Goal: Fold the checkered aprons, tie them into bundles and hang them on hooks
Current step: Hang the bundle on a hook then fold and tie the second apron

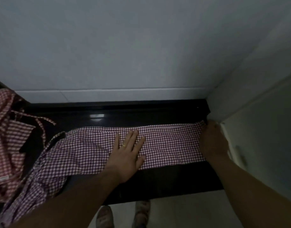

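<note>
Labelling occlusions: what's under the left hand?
The left hand lies flat on the checkered apron, which is spread along the black counter. The cloth beneath the palm is covered, so any fold or crease there cannot be seen.

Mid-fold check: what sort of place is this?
Probably an indoor kitchen or utility corner: a glossy black counter meets plain pale walls, with light floor below and red-and-white checkered aprons heaped at left.

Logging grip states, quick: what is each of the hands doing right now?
Left hand: open, pressing flat on the checkered apron on the dark counter.
Right hand: closed, gripping the apron's right end.
</note>
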`<move>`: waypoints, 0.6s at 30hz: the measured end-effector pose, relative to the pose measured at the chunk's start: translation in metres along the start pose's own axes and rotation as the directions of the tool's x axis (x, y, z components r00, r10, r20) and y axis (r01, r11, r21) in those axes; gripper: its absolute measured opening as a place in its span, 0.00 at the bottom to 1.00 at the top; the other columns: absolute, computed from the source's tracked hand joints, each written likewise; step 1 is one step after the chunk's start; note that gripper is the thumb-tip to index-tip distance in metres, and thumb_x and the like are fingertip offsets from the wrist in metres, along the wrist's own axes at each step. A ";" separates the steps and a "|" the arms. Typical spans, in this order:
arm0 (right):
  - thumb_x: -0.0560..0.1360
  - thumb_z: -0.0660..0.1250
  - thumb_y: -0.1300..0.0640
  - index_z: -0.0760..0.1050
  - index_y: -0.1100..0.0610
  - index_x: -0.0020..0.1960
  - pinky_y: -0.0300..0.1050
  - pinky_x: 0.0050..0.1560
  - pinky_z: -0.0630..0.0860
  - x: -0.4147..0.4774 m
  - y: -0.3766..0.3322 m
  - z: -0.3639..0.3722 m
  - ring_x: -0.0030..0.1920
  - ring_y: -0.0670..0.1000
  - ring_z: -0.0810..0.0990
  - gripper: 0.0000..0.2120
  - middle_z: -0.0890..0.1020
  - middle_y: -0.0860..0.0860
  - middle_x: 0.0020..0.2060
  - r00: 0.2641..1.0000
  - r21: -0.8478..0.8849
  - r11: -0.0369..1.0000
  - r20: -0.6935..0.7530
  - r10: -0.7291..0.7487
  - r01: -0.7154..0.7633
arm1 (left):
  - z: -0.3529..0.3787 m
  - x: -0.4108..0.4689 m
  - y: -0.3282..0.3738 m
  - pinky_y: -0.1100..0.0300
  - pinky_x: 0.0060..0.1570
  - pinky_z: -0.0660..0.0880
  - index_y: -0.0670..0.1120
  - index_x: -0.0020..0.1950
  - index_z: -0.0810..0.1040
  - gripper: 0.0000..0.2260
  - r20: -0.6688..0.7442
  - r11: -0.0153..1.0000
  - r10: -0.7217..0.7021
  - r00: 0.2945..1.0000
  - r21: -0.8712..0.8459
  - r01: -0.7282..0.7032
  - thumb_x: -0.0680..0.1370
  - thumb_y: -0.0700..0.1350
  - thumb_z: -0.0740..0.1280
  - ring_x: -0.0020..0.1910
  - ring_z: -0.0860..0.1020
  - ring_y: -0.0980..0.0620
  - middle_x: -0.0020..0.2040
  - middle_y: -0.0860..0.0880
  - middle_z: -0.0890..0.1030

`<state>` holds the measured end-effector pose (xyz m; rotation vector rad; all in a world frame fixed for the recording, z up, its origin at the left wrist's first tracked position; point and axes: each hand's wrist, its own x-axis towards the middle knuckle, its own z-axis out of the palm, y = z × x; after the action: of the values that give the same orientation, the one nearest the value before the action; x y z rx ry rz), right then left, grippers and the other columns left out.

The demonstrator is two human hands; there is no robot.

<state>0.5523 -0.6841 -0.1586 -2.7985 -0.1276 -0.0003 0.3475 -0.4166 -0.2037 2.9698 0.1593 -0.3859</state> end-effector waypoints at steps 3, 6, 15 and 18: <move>0.81 0.63 0.62 0.70 0.63 0.74 0.59 0.69 0.73 -0.026 -0.035 0.011 0.64 0.62 0.77 0.21 0.77 0.63 0.66 0.937 -0.010 0.941 -0.085 -0.338 0.338 | 0.008 0.004 0.002 0.33 0.79 0.37 0.55 0.85 0.40 0.34 -0.064 1.000 -0.001 0.998 -0.003 0.000 0.83 0.68 0.38 0.84 0.37 0.45 0.85 0.46 0.38; 0.84 0.59 0.47 0.64 0.54 0.80 0.57 0.79 0.61 -0.064 -0.055 0.046 0.78 0.54 0.66 0.27 0.69 0.53 0.78 0.769 0.035 0.796 0.238 -0.593 0.604 | 0.007 0.019 0.010 0.33 0.79 0.39 0.54 0.86 0.44 0.34 -0.054 1.000 0.020 0.998 -0.019 -0.021 0.84 0.68 0.42 0.85 0.41 0.45 0.86 0.45 0.42; 0.82 0.56 0.44 0.71 0.61 0.71 0.64 0.69 0.71 -0.047 -0.086 0.045 0.68 0.63 0.73 0.25 0.74 0.62 0.69 0.820 -0.044 0.835 0.225 -0.526 0.548 | -0.048 -0.128 -0.068 0.41 0.80 0.56 0.47 0.78 0.70 0.26 -0.371 0.992 -0.087 0.924 -0.118 0.046 0.82 0.55 0.66 0.79 0.66 0.47 0.78 0.47 0.70; 0.82 0.63 0.54 0.78 0.59 0.51 0.54 0.50 0.76 -0.111 -0.164 0.021 0.47 0.57 0.77 0.09 0.79 0.56 0.46 0.788 0.183 0.802 0.158 -0.595 0.569 | -0.046 -0.193 -0.095 0.47 0.70 0.67 0.46 0.71 0.76 0.23 -0.515 0.945 -0.320 0.795 -0.237 0.227 0.80 0.56 0.69 0.68 0.74 0.47 0.68 0.48 0.76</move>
<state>0.4270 -0.5328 -0.1255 -2.5055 -1.0070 0.1469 0.1619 -0.3330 -0.1209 2.8013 0.6559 0.4534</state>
